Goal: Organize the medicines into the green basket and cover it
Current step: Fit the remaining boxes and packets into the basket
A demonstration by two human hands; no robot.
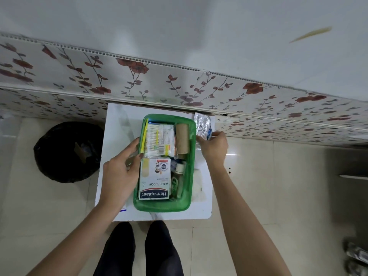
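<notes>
A green basket stands on a small white table. Inside lie a Hansaplast plaster box, a pack of cotton swabs, a brown bandage roll and a small white bottle. My left hand holds the basket's left wall, fingertips over the rim beside the swab pack. My right hand is just outside the basket's right rim, pinching the near end of a silver foil blister strip that lies at the table's far right corner.
A black bin with a dark liner stands on the tiled floor left of the table. A floral-patterned wall panel runs right behind the table. A pale whitish item lies on the table right of the basket.
</notes>
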